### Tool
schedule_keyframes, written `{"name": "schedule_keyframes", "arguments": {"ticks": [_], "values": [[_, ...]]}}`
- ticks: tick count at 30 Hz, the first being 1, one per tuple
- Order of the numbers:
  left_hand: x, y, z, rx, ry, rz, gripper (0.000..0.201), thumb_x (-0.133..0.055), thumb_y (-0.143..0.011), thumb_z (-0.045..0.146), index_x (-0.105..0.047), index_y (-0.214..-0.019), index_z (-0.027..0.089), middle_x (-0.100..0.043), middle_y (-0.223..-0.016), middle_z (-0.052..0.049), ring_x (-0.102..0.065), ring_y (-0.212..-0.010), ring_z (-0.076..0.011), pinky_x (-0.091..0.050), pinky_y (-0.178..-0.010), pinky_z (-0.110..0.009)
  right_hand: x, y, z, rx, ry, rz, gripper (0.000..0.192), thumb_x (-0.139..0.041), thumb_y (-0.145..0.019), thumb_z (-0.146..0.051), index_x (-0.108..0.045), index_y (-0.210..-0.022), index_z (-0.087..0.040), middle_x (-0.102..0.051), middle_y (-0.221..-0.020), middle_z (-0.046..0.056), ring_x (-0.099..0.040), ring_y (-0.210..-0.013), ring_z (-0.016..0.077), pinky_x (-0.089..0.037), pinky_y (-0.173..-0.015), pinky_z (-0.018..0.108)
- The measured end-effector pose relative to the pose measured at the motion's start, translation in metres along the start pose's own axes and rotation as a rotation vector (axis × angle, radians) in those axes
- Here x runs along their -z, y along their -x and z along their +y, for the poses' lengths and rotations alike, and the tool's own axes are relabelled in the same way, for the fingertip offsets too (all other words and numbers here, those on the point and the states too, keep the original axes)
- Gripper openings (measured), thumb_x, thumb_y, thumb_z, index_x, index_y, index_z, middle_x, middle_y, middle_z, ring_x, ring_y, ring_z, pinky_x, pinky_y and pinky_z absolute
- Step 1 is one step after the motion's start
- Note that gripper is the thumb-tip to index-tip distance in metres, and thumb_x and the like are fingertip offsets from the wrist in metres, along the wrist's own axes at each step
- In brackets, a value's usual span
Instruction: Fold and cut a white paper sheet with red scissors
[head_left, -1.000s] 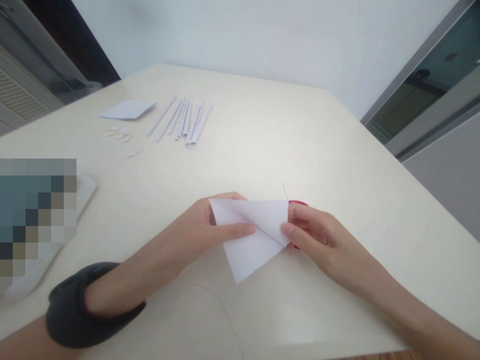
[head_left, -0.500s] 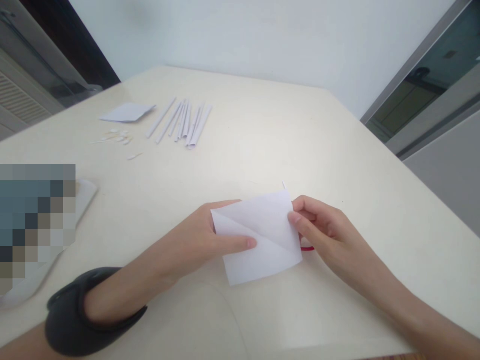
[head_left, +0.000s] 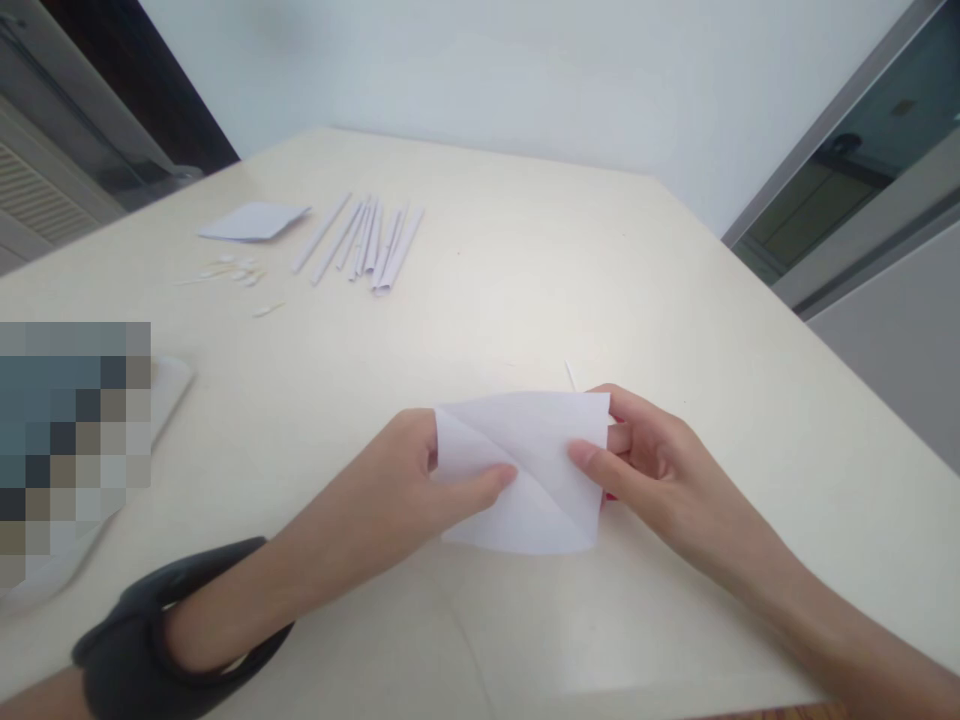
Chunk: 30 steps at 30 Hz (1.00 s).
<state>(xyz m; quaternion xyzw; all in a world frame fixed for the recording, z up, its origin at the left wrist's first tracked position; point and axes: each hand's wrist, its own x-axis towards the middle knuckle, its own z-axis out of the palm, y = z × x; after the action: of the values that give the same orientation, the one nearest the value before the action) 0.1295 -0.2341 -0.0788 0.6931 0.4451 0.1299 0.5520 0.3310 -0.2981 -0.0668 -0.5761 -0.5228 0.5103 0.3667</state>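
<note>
Creased paper sheet point(head_left: 536, 450) between left hand point(head_left: 405, 480), right hand point(head_left: 645, 465); fingers pinching opposite edges.

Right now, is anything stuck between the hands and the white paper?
No, nothing visible. The left hand grips the white paper at its left edge and the right hand pinches its right edge, skin straight on paper. A bit of something red peeks out behind the right edge.
</note>
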Motion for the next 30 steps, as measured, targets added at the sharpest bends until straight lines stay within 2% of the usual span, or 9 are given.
{"name": "schedule_keyframes", "arguments": {"ticks": [3,7,13,16,18,21,23,26,30], "values": [[-0.002,0.002,0.003,-0.021,-0.087,0.003,0.019,-0.058,-0.081,0.038,-0.067,-0.082,0.021,-0.072,-0.076,0.001,-0.067,-0.07,-0.0226,-0.047,-0.051,-0.023,0.001,0.001,0.002,-0.033,0.081,-0.011,0.006,-0.056,-0.088,-0.027,-0.055,-0.093,-0.026,-0.061,-0.076,-0.002,-0.057,-0.065,0.0134,-0.04,-0.051,0.022],[-0.004,0.004,0.01,-0.08,-0.199,0.041,0.018,-0.057,-0.08,0.033,-0.064,-0.071,0.019,-0.066,-0.062,0.004,-0.058,-0.052,-0.0149,-0.039,-0.042,-0.019,0.002,-0.001,0.004,0.006,0.138,-0.024,0.005,-0.057,-0.086,-0.025,-0.057,-0.091,-0.026,-0.059,-0.075,-0.003,-0.054,-0.062,0.0126,-0.039,-0.05,0.022],[-0.004,0.004,0.008,-0.125,-0.163,-0.007,0.015,-0.057,-0.08,0.024,-0.064,-0.067,0.02,-0.063,-0.057,0.006,-0.053,-0.047,-0.0117,-0.037,-0.043,-0.018,0.003,-0.004,0.006,0.065,0.183,-0.048,0.004,-0.057,-0.086,-0.024,-0.06,-0.086,-0.025,-0.061,-0.088,-0.001,-0.057,-0.069,0.0145,-0.04,-0.052,0.024],[-0.002,0.004,0.007,-0.076,-0.021,-0.112,0.013,-0.058,-0.082,0.034,-0.068,-0.083,0.025,-0.07,-0.069,0.005,-0.061,-0.058,-0.0151,-0.042,-0.049,-0.02,0.004,-0.005,0.008,0.073,0.153,-0.052,0.005,-0.057,-0.087,-0.024,-0.061,-0.084,-0.024,-0.06,-0.083,-0.001,-0.058,-0.072,0.0163,-0.041,-0.055,0.025],[0.0,0.003,0.009,-0.054,0.17,-0.19,0.03,-0.053,-0.083,0.051,-0.068,-0.094,0.027,-0.073,-0.083,0.002,-0.065,-0.071,-0.0188,-0.047,-0.058,-0.023,0.006,-0.005,0.008,0.063,0.106,-0.052,0.006,-0.056,-0.087,-0.022,-0.061,-0.083,-0.024,-0.059,-0.081,-0.001,-0.058,-0.071,0.0159,-0.042,-0.056,0.026],[0.003,0.001,0.013,-0.023,0.482,-0.299,0.06,-0.032,-0.083,0.07,-0.068,-0.102,0.026,-0.073,-0.095,-0.003,-0.066,-0.084,-0.024,-0.05,-0.071,-0.03,0.008,-0.006,0.007,0.059,0.068,-0.053,0.01,-0.054,-0.087,-0.019,-0.062,-0.088,-0.025,-0.062,-0.085,-0.001,-0.055,-0.067,0.0135,-0.041,-0.055,0.025],[0.005,0.0,0.014,0.028,0.556,-0.306,0.059,-0.031,-0.084,0.069,-0.069,-0.102,0.026,-0.073,-0.099,-0.002,-0.066,-0.088,-0.0233,-0.049,-0.073,-0.029,0.008,-0.006,0.007,0.082,0.076,-0.05,0.014,-0.054,-0.088,-0.017,-0.064,-0.092,-0.026,-0.063,-0.091,-0.001,-0.054,-0.068,0.0128,-0.04,-0.056,0.025],[0.005,-0.003,0.011,0.091,0.446,-0.296,0.035,-0.053,-0.083,0.055,-0.066,-0.104,0.03,-0.072,-0.103,0.003,-0.065,-0.094,-0.0205,-0.047,-0.073,-0.024,0.007,-0.005,0.006,0.124,0.109,-0.047,0.016,-0.053,-0.088,-0.016,-0.065,-0.092,-0.026,-0.064,-0.095,-0.001,-0.055,-0.074,0.014,-0.042,-0.06,0.026],[0.002,-0.007,0.006,0.045,0.39,-0.408,0.033,-0.065,-0.08,0.037,-0.059,-0.111,0.027,-0.069,-0.108,-0.001,-0.062,-0.102,-0.0227,-0.047,-0.083,-0.03,0.003,-0.004,0.004,0.208,0.181,-0.039,0.021,-0.051,-0.086,-0.01,-0.065,-0.085,-0.024,-0.064,-0.09,-0.001,-0.057,-0.082,0.0155,-0.042,-0.062,0.026]]}}
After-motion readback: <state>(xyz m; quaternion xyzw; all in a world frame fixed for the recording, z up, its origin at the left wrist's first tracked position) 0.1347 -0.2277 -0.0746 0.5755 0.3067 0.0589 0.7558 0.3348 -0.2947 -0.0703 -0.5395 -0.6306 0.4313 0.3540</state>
